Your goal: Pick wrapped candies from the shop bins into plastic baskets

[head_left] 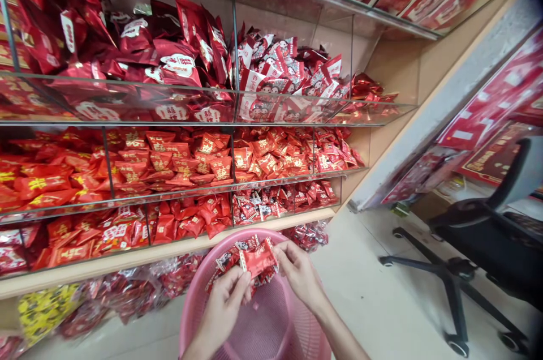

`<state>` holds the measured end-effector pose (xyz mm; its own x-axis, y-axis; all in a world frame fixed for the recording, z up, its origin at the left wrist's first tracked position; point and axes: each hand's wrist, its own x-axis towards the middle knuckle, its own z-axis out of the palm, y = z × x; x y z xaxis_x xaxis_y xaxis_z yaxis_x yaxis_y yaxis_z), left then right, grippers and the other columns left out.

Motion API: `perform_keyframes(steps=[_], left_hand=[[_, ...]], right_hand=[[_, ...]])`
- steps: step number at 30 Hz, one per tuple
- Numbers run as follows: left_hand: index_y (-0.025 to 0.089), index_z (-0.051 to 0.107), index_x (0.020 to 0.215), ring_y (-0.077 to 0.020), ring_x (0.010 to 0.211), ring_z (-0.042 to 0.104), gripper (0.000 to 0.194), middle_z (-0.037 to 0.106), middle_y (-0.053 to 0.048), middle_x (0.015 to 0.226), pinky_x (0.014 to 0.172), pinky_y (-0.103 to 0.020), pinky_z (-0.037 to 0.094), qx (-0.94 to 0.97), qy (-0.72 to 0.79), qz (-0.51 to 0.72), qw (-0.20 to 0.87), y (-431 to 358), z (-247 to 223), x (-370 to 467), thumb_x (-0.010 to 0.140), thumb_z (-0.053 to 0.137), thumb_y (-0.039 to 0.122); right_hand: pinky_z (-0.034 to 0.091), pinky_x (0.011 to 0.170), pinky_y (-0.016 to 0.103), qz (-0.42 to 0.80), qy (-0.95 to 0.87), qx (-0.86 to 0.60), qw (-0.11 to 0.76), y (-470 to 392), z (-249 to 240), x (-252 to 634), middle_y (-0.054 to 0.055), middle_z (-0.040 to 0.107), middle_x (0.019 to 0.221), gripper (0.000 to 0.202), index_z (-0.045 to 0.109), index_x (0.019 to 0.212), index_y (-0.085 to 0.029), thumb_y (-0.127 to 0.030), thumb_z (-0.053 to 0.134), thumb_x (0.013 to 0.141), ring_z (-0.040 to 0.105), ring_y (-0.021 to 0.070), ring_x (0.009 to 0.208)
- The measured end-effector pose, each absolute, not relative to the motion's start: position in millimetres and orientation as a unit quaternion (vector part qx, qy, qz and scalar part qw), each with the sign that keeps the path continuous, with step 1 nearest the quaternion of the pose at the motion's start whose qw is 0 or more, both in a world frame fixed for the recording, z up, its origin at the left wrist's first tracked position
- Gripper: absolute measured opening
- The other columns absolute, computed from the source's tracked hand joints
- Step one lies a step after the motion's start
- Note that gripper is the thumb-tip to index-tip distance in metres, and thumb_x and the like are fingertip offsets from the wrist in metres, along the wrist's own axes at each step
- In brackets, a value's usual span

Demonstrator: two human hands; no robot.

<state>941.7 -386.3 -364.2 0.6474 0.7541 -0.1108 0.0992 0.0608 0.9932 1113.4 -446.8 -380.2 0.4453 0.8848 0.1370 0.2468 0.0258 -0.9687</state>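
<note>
A small red candy packet (258, 260) with patterned end seams is stretched between both hands above a pink plastic basket (190, 286). My left hand (227, 298) pinches its lower left end between thumb and fingers. At its right end, my right hand (297, 274) grips the other edge the same way. Several more red packets with black-and-white print (229, 258) lie in the basket just behind the held one. The basket's mesh bottom (258, 329) shows below the hands.
Ahead, glass-fronted shelves (275, 179) hold red packets in divided compartments. Plastic bags of packets (139, 292) and a yellow-and-black bag (46, 312) lie under the lowest shelf. A black office chair (462, 235) on wheels stands at right on the tiled floor (356, 292).
</note>
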Motion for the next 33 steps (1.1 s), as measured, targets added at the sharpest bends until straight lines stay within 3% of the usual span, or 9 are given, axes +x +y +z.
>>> perform_keyframes(steps=[3, 6, 9, 16, 20, 24, 33], left_hand=[[0.015, 0.05, 0.056, -0.0072, 0.051, 0.041, 0.035, 0.047, 0.003, 0.051, 0.053, -0.018, 0.034, 0.551, 0.343, 0.228, 0.726, -394, -370, 936, 0.073, 0.056, 0.045], [0.014, 0.052, 0.063, -0.005, 0.047, 0.038, 0.031, 0.047, 0.004, 0.051, 0.049, -0.018, 0.033, 0.433, 0.356, 0.21, 0.801, -403, -384, 933, 0.069, 0.062, 0.043], [0.015, 0.052, 0.07, -0.0038, 0.046, 0.04, 0.026, 0.049, 0.004, 0.056, 0.047, -0.017, 0.032, 0.308, 0.357, 0.199, 0.859, -407, -397, 932, 0.067, 0.067, 0.036], [0.014, 0.054, 0.075, -0.0027, 0.051, 0.045, 0.016, 0.05, 0.003, 0.063, 0.051, -0.016, 0.037, 0.183, 0.357, 0.214, 0.891, -403, -398, 935, 0.07, 0.067, 0.022], [0.012, 0.057, 0.074, -0.0037, 0.052, 0.045, 0.02, 0.05, 0.002, 0.061, 0.052, -0.016, 0.039, 0.201, 0.38, 0.211, 0.878, -402, -392, 938, 0.071, 0.064, 0.031], [0.012, 0.06, 0.076, -0.0063, 0.054, 0.047, 0.03, 0.053, 0.001, 0.061, 0.052, -0.018, 0.039, 0.293, 0.405, 0.254, 0.828, -396, -395, 934, 0.071, 0.061, 0.042], [0.015, 0.059, 0.066, -0.0114, 0.054, 0.05, 0.045, 0.057, 0.001, 0.056, 0.053, -0.021, 0.041, 0.477, 0.515, 0.393, 0.595, -349, -414, 895, 0.055, 0.064, 0.058]], right_hand=[[0.046, 0.071, 0.026, 0.26, -0.503, -0.644, 0.514, -464, -383, 1120, 0.006, 0.056, 0.092, 0.03, 0.051, 0.112, -0.022, -0.035, 0.04, 0.087, 0.054, 0.0139, 0.078], [0.034, 0.098, 0.034, 0.266, -0.597, -0.63, 0.419, -484, -384, 1118, 0.008, 0.041, 0.127, 0.04, 0.041, 0.127, -0.027, -0.028, 0.039, 0.087, 0.041, 0.0177, 0.115], [0.029, 0.103, 0.034, 0.314, -0.639, -0.6, 0.364, -495, -389, 1107, 0.005, 0.035, 0.134, 0.042, 0.041, 0.128, -0.029, -0.026, 0.042, 0.086, 0.034, 0.0171, 0.123], [0.043, 0.087, 0.028, 0.31, -0.573, -0.609, 0.452, -492, -404, 1083, 0.005, 0.06, 0.106, 0.031, 0.056, 0.114, -0.028, -0.031, 0.047, 0.085, 0.054, 0.0168, 0.098], [0.044, 0.071, 0.024, 0.337, -0.471, -0.628, 0.52, -487, -411, 1084, 0.003, 0.064, 0.08, 0.023, 0.066, 0.088, -0.021, -0.036, 0.049, 0.083, 0.058, 0.0152, 0.076], [0.041, 0.056, 0.021, 0.392, -0.347, -0.634, 0.569, -482, -423, 1096, 0.0, 0.059, 0.059, 0.028, 0.062, 0.067, -0.016, -0.042, 0.056, 0.077, 0.053, 0.0113, 0.058], [0.04, 0.047, 0.016, 0.523, -0.139, -0.606, 0.583, -448, -438, 1135, 0.001, 0.062, 0.059, 0.032, 0.056, 0.071, -0.015, -0.045, 0.066, 0.066, 0.053, 0.0067, 0.048]])
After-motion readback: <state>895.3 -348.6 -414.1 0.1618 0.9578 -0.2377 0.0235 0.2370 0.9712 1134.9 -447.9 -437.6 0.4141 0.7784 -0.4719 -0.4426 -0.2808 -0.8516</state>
